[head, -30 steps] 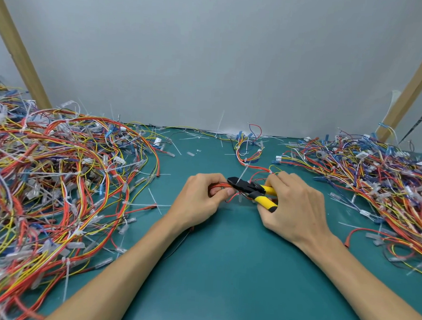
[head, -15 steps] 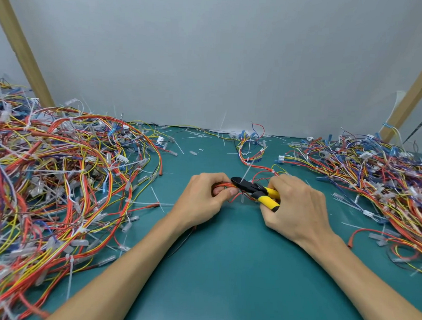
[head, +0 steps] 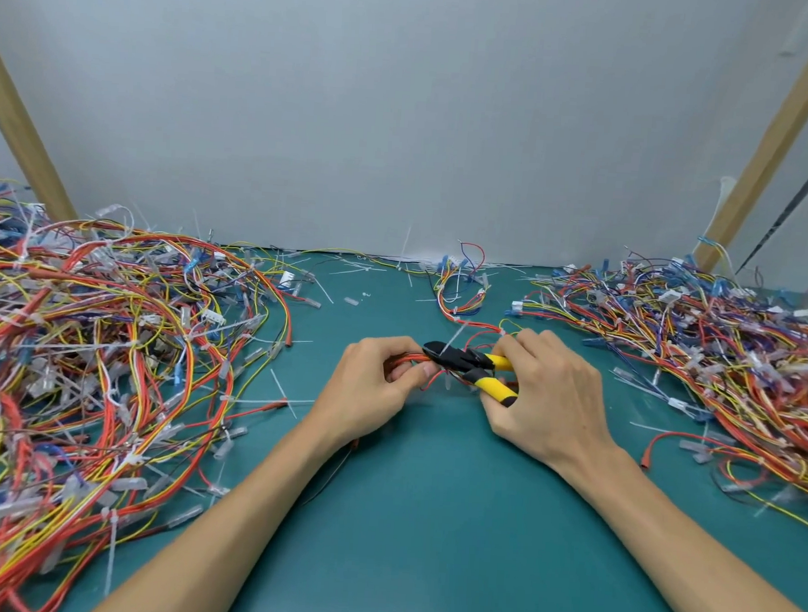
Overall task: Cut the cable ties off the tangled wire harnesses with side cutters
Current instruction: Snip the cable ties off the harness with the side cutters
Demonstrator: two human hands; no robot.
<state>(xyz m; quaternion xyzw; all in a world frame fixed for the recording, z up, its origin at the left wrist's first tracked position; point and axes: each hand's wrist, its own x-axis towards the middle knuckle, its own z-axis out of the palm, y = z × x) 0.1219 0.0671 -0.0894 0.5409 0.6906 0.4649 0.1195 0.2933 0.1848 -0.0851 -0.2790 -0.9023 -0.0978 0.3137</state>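
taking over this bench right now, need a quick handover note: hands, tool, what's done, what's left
Hands: the left hand pinches a small bundle of red wires. The right hand grips the side cutters, with the tip at a white cable tie on that bundle.
Done: tie offcuts lie on the green mat.
Left: I cannot tell if this tie is cut. The left pile and the right pile both show many ties.

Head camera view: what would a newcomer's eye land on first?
The huge tangle of wire harnesses heaped on the left of the green mat, with a smaller heap on the right. Between them, the right hand holds yellow-handled side cutters against red wires pinched in the left hand.
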